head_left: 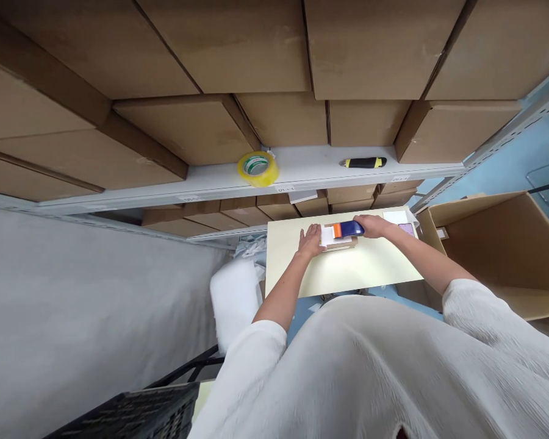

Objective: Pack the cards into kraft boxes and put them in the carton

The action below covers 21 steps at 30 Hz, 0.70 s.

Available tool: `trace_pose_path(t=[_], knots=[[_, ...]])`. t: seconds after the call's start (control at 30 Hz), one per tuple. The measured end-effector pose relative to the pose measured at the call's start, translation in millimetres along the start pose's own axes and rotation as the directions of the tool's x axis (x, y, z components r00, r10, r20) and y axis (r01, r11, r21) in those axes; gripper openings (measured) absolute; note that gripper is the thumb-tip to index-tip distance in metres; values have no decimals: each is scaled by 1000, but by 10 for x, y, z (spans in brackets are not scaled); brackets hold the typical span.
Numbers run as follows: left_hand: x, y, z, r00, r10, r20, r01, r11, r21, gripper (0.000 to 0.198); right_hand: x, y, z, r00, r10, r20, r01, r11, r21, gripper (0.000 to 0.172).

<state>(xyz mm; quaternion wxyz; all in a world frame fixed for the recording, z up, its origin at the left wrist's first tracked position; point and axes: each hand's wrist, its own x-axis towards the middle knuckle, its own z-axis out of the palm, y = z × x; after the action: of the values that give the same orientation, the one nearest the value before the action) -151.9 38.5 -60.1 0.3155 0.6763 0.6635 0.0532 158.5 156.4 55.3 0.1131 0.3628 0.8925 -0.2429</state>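
A small cardboard box with a white label on top lies on the pale yellow tabletop. My left hand is at the box's left end, its thumb along the front edge and its fingers toward the back corner, holding it. In my right hand is a scraper-like hand tool with a dark blue body and an orange end. The orange end rests over the label; its working edge is too small to make out. Fingers of the right hand are wrapped round the blue part.
Shelves of cardboard boxes rise behind the table. Yellow tape and a yellow-and-black cutter lie on the shelf edge. A large open carton stands right, a phone-like purple item nearer. White foam wrap and a black crate are left.
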Motion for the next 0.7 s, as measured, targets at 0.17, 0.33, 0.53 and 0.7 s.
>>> trace_pose_path(t=[0.17,0.33,0.53,0.7], knots=[[23,-14,9,1000,-23,4,24,1000,-18,113,-327,508,-59,997,74,-26,-74,997,-5,38],[29,4,11,1000,-28,5,28,999,-16,110,-437,671,55,998,68,9,-68,998,-3,43],[2,35,-16,999,-44,8,44,999,3,110,-397,741,94,1000,12,9,-13,999,34,41],[-24,66,-40,999,-45,20,44,999,22,110,-391,780,43,1000,-25,0,25,998,57,40]])
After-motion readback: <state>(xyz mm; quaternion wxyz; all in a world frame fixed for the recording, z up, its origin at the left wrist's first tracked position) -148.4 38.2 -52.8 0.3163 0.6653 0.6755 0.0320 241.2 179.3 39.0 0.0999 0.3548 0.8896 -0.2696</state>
